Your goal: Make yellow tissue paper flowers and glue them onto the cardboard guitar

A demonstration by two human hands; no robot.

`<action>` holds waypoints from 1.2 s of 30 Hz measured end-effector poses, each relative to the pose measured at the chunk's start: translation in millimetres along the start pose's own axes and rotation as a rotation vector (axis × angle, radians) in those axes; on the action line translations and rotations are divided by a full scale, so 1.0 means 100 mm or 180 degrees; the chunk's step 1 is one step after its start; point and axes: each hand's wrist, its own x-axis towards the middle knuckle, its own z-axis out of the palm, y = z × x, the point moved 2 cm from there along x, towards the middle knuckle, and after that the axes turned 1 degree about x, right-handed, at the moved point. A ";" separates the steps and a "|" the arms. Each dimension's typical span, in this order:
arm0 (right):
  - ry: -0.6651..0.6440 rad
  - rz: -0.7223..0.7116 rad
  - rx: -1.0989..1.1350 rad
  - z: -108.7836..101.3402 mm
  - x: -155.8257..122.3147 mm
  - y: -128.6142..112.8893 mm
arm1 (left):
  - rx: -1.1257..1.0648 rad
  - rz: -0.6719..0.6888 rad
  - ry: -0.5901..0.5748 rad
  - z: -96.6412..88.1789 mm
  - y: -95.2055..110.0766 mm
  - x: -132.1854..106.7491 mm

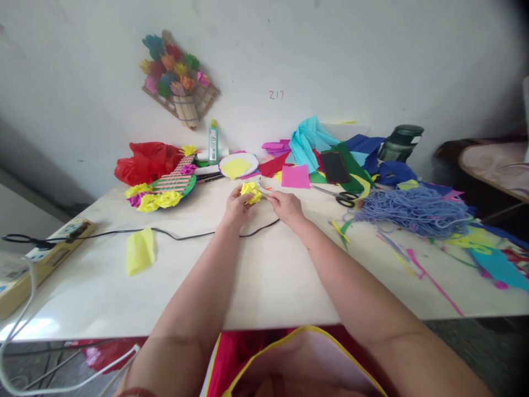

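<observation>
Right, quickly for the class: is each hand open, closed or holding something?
Left hand: closed, holding crumpled yellow paper.
Right hand: closed, holding a slim item, too small to identify.

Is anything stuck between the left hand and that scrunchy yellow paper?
No, nothing visible: the left hand holds the scrunched yellow paper directly. The black cord lies on the table, not between them.
</observation>
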 end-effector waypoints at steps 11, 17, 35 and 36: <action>0.0111 0.0072 -0.0236 -0.10 -0.02 -0.05 | 0.0438 0.0154 -0.0001 0.02 0.05 -0.03; 0.0270 0.0013 0.0098 -0.05 0.01 0.02 | 0.0371 0.0012 -0.0139 0.03 0.06 -0.03; 0.0226 -0.0219 -0.0444 -0.15 -0.02 -0.04 | 0.0852 0.0062 -0.0267 0.05 0.08 -0.06; 0.0232 -0.0234 -0.0441 -0.15 -0.02 -0.03 | 0.0858 0.0071 -0.0277 0.05 0.08 -0.07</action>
